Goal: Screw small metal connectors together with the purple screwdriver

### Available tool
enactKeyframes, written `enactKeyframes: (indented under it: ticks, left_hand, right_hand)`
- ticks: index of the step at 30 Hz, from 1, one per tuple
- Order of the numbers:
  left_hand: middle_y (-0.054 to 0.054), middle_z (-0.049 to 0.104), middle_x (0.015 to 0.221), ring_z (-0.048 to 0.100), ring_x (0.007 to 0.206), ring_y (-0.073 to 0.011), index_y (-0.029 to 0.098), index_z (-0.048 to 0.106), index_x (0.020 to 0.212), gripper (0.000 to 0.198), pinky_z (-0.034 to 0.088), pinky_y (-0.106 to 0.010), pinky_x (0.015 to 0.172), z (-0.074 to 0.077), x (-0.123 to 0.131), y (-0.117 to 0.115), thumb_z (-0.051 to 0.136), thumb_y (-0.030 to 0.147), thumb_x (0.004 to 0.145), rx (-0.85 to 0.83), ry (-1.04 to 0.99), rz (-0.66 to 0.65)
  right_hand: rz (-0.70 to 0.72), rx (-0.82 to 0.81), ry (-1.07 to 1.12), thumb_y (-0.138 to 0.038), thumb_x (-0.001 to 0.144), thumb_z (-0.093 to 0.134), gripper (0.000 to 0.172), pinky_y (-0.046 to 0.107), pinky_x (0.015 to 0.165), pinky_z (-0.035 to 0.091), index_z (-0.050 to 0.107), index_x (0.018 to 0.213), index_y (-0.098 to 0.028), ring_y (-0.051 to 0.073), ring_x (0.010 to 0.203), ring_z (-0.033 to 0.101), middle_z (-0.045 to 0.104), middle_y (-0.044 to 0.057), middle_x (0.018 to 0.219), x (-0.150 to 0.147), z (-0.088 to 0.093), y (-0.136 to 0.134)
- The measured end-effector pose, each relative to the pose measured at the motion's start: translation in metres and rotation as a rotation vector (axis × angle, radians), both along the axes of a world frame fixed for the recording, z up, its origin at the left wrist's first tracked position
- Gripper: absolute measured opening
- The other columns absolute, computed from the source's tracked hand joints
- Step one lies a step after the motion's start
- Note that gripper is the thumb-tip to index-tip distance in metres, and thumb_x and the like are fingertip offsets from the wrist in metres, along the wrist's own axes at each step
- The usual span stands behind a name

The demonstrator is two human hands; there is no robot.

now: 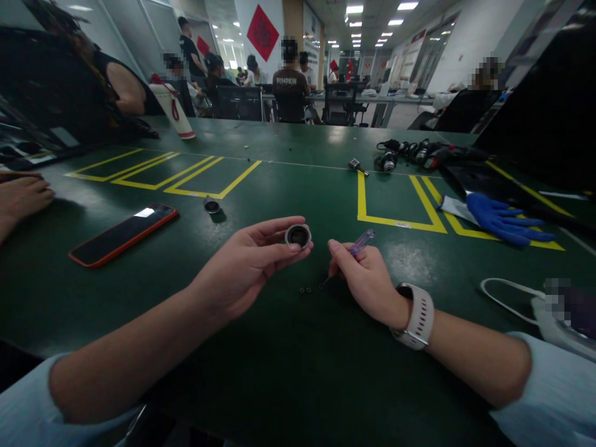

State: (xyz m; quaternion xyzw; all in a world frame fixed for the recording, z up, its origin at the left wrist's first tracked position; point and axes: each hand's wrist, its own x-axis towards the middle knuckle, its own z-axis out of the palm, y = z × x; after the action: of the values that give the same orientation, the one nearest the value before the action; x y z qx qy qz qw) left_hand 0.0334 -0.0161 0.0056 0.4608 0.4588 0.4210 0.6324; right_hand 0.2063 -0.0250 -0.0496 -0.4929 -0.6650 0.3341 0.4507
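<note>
A green table [261, 379] spreads under everything, read here as a clock with a round metal piece [287, 236] at its centre and 12 on the far side. A white cup [173, 110] with a red strap stands between 10 and 11 o'clock. A blue glove [496, 217] lies near 3, its fingers pointing between 3 and 4. The left hand [251, 257] comes in from 8 o'clock and the right hand [367, 276] from 4, a pale watch strap [421, 320] around its wrist. A red-edged phone [123, 237] lies flat at 9, its long axis running from 8 to 2.

The right hand grasps a screwdriver [363, 242] with a clear purplish handle. Its long axis slants, handle end up between 1 and 2, shaft down between 7 and 8; I cannot tell whether the tip touches the table.

The left hand pinches the round piece between thumb and fingers, lifted above the table. Its dark mouth faces the camera, so its axis points this way and its depth is hidden. A similar small piece [212, 205] sits between 9 and 10. Two tiny round parts [302, 290] lie side by side at 6, near the screwdriver's tip.
</note>
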Motion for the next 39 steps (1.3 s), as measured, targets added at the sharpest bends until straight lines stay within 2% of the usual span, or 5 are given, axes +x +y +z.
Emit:
enactKeyframes:
  ticks: [8,13,18,29,39]
  left_hand:
    - [-0.005,0.07,0.104,0.065,0.098,-0.02,0.018,0.071,0.096,0.035,0.052,-0.033,0.091,-0.005,-0.007,0.004,0.068,0.003,0.065,-0.004,0.087,-0.034]
    - [-0.007,0.07,0.106,0.066,0.095,-0.0203,0.016,0.07,0.097,0.032,0.052,-0.035,0.091,-0.006,-0.007,0.005,0.065,0.004,0.067,-0.037,0.073,-0.014]
    - [-0.007,0.071,0.102,0.066,0.092,-0.0206,0.016,0.07,0.099,0.032,0.053,-0.037,0.087,-0.008,-0.007,0.005,0.069,0.011,0.067,0.043,0.148,-0.01]
    - [-0.002,0.074,0.091,0.067,0.089,-0.017,0.018,0.07,0.097,0.03,0.052,-0.03,0.085,-0.016,-0.007,0.004,0.071,0.011,0.068,0.133,0.201,-0.052]
    - [-0.001,0.074,0.086,0.068,0.083,-0.0152,0.016,0.07,0.097,0.031,0.054,-0.024,0.076,-0.014,-0.006,0.001,0.073,0.012,0.066,0.184,0.281,-0.038]
  right_hand:
    - [0.07,0.067,-0.173,-0.033,0.091,0.042,0.039,0.026,0.046,0.029,0.048,0.055,-0.019,0.01,0.046,0.041,0.043,-0.003,0.049,-0.005,0.004,-0.005]
    - [-0.115,-0.207,0.325,-0.041,0.086,0.048,0.042,0.024,0.043,0.032,0.054,0.051,-0.018,0.01,0.044,0.041,0.044,-0.003,0.046,-0.001,-0.009,0.011]
    - [-0.03,-0.089,0.638,-0.036,0.085,0.05,0.034,0.025,0.047,0.037,0.056,0.056,-0.019,0.011,0.049,0.043,0.047,-0.002,0.051,0.003,0.002,0.009]
    - [0.204,0.509,-0.07,-0.013,0.087,0.046,0.014,0.031,0.064,0.047,0.057,0.081,-0.02,0.015,0.069,0.056,0.059,0.002,0.071,0.006,0.019,-0.014]
    - [0.253,0.67,-0.296,-0.012,0.086,0.049,0.008,0.032,0.066,0.046,0.056,0.088,-0.015,0.017,0.073,0.053,0.061,0.008,0.08,0.0,0.014,-0.018]
